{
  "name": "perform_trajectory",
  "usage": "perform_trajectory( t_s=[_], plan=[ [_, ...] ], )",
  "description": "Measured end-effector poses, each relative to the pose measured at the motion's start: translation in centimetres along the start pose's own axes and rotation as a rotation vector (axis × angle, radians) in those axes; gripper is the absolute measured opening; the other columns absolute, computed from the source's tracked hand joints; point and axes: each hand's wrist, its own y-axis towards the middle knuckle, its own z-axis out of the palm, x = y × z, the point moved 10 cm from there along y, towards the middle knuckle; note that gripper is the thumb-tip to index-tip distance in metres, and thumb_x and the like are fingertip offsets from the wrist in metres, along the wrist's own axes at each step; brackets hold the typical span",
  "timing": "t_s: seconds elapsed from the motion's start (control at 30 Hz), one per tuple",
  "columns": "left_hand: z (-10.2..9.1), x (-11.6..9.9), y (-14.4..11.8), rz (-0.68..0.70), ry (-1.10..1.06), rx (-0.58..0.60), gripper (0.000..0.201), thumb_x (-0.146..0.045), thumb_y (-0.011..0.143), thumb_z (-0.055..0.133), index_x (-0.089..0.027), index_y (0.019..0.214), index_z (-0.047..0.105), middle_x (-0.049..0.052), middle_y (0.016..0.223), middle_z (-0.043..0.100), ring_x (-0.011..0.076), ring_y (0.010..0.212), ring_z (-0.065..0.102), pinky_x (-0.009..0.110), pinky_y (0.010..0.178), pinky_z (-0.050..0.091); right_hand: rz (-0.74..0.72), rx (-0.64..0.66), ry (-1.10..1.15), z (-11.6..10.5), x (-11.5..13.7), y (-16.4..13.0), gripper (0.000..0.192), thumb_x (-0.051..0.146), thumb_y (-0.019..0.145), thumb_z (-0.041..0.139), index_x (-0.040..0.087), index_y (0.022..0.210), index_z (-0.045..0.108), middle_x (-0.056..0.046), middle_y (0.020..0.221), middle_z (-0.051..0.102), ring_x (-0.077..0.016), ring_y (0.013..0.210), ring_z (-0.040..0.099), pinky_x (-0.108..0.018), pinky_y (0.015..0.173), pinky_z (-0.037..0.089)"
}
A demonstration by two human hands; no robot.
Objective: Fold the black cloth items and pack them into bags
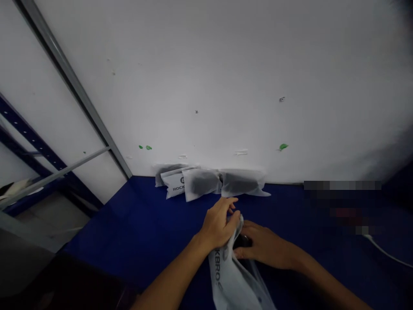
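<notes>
My left hand (pixel 221 221) pinches the upper edge of a frosted plastic bag (pixel 226 282) printed with dark lettering. The bag hangs down toward me over the blue table. Beside it, my right hand (pixel 267 245) grips a dark, rounded object (pixel 241 242) at the bag's mouth, its fingers closed around it. Most of that object is hidden by the hand and the bag, so its kind cannot be made out.
Against the white wall (pixel 206 86), several frosted bags (pixel 203 183) with dark contents lie in a row on the blue table (pixel 145 228). A pale cable (pixel 387 254) runs along the right. Metal shelving (pixel 35 142) stands at the left.
</notes>
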Motion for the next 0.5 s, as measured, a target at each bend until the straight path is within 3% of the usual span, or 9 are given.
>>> perform_trajectory(
  t_s=[0.1, 0.2, 0.33, 0.5],
  plan=[
    [0.2, -0.2, -0.1, -0.004, 0.01, 0.026, 0.032, -0.03, 0.097, 0.048, -0.024, 0.128, 0.056, 0.003, 0.105, 0.064, 0.0184, 0.098, 0.061, 0.033, 0.09, 0.048, -0.118, 0.031, 0.176, 0.2, 2.0, 0.1, 0.033, 0.047, 0.087, 0.062, 0.025, 0.108, 0.075, -0.007, 0.114, 0.07, -0.029, 0.108, 0.063, -0.043, 0.099, 0.048],
    [-1.1, 1.6, 0.3, -0.115, -0.049, -0.043, 0.029, -0.036, 0.098, 0.047, -0.024, 0.119, 0.061, 0.003, 0.102, 0.064, 0.019, 0.096, 0.06, 0.034, 0.092, 0.045, -0.211, -0.023, 0.388, -1.4, 2.7, 0.3, 0.029, 0.039, 0.088, 0.063, 0.023, 0.109, 0.074, -0.007, 0.113, 0.069, -0.0264, 0.106, 0.062, -0.041, 0.099, 0.048],
    [-2.0, 5.4, 0.7, -0.314, -0.216, -0.115, 0.034, -0.046, 0.098, 0.043, -0.021, 0.108, 0.063, 0.004, 0.103, 0.066, 0.0203, 0.098, 0.06, 0.032, 0.089, 0.045, -0.133, -0.21, 0.562, -3.8, -0.1, 0.4, 0.033, 0.035, 0.088, 0.063, 0.022, 0.117, 0.07, -0.009, 0.111, 0.068, -0.0279, 0.104, 0.062, -0.041, 0.091, 0.052],
    [-1.0, 7.4, 1.0, -0.348, -0.298, -0.037, 0.032, -0.047, 0.093, 0.05, -0.018, 0.084, 0.061, 0.0, 0.077, 0.061, 0.0161, 0.075, 0.057, 0.026, 0.069, 0.044, -0.048, -0.313, 0.624, -4.2, -2.8, 0.5, 0.035, 0.035, 0.085, 0.063, 0.023, 0.117, 0.069, -0.009, 0.111, 0.067, -0.0304, 0.106, 0.063, -0.041, 0.085, 0.054]
  ],
)
